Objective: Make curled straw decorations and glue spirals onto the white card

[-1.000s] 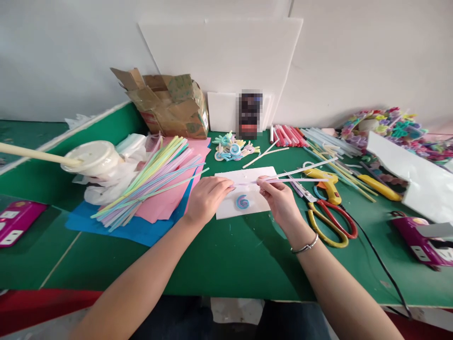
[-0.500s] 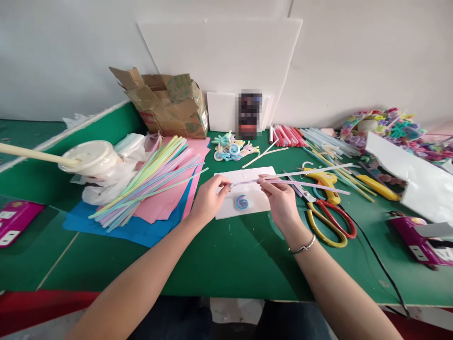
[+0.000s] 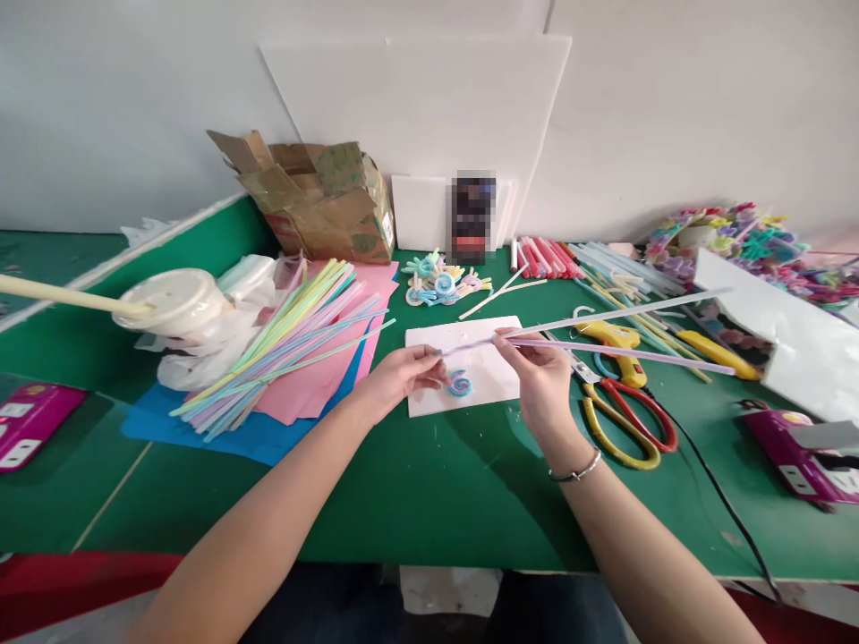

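My left hand [image 3: 401, 374] pinches the left end of two pipe cleaners between thumb and fingertips, above a white foam board [image 3: 429, 401]. My right hand [image 3: 542, 374] is closed on the same pair further right. Between the hands they run together as one thin, twisted-looking strand. Beyond my right hand the white pipe cleaner [image 3: 624, 312] and the purple pipe cleaner [image 3: 644, 355] fan apart, both long and fairly straight. On the board, just below the strand, lies a small blue and purple spiral [image 3: 460, 384].
Scissors [image 3: 621, 429] and a yellow glue gun [image 3: 621, 344] lie right of my right hand. To the left, pastel pipe cleaners [image 3: 288, 331] rest on pink and blue sheets. Finished spirals [image 3: 444, 284] are piled behind the board. A cardboard box [image 3: 328, 201] stands behind.
The free ends now reach further right and spread wider apart. My left hand has shifted slightly, its lower fingers loosened and lowered towards the spiral. My right hand has barely moved.
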Available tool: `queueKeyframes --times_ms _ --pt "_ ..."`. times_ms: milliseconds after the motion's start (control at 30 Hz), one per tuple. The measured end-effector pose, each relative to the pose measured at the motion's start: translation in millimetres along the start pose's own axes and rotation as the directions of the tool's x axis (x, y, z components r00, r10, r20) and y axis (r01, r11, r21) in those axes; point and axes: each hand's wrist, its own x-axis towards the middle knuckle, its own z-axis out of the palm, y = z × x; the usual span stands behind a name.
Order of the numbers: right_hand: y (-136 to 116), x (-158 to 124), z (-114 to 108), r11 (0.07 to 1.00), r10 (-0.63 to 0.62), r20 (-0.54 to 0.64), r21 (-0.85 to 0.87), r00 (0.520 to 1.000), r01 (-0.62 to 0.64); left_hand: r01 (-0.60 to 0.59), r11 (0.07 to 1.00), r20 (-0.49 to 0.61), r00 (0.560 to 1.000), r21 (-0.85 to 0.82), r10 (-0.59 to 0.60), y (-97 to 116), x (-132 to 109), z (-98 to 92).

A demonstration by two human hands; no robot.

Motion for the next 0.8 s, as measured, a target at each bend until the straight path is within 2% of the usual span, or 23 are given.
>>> queueKeyframes --times_ms 33,67,100,167,233,300,367,433,467,533,667,733,800 --pt "0.5 0.7 -0.3 1.000 0.008 -0.018 -0.003 1.000 -0.008 -0.113 0.981 -0.053 0.991 0.158 0.122 -1.8 0.2 1.2" --pt "1.1 1.4 -0.5 1.000 0.019 -0.035 -0.001 0.999 -0.019 -0.221 0.916 -0.082 0.961 0.335 0.262 -3.7 0.1 2.5" --pt "1.8 2.2 -0.7 0.999 0.035 -0.047 0.007 0.998 -0.035 -0.302 0.810 -0.078 0.917 0.503 0.391 -5.7 -0.4 3.7" --pt "3.2 3.5 -0.7 0.996 0.079 -0.051 0.035 0.996 -0.077 -0.385 0.547 -0.001 0.817 0.743 0.577 -8.9 -2.2 5.3" --pt "4.2 4.2 -0.5 0.991 0.128 -0.039 0.053 0.991 -0.126 -0.415 0.314 0.097 0.720 0.854 0.687 -10.5 -4.3 5.1" --pt "4.5 4.3 -0.2 0.984 0.172 -0.030 0.048 0.985 -0.170 -0.419 0.144 0.168 0.623 0.896 0.764 -9.8 -5.9 3.2" --pt "4.4 4.1 0.1 0.978 0.204 -0.028 0.045 0.979 -0.202 -0.416 0.032 0.217 0.537 0.909 0.815 -6.9 -7.1 0.8" --pt "4.2 4.0 0.0 0.973 0.224 -0.021 0.054 0.974 -0.223 -0.429 -0.031 0.254 0.474 0.903 0.843 -2.6 -8.2 -1.0" --pt "4.1 4.0 -0.1 0.971 0.233 -0.011 0.057 0.972 -0.232 -0.436 -0.049 0.268 0.458 0.898 0.848 -0.5 -8.7 -1.5" --pt "4.0 4.2 -0.3 0.966 0.252 0.011 0.056 0.968 -0.252 -0.431 -0.063 0.278 0.456 0.900 0.846 3.0 -9.4 -2.3" --pt "3.8 4.1 0.3 0.950 0.307 0.040 0.053 0.951 -0.309 -0.380 -0.052 0.250 0.494 0.924 0.833 3.4 -8.5 -4.0" --pt "4.2 4.0 0.9 0.947 0.311 0.049 0.062 0.949 -0.314 -0.368 -0.001 0.210 0.528 0.930 0.823 1.0 -7.4 -3.9" --pt "4.9 3.9 1.0 0.954 0.283 0.042 0.087 0.958 -0.286 -0.372 0.134 0.130 0.605 0.918 0.786 -1.2 -6.6 -2.1"
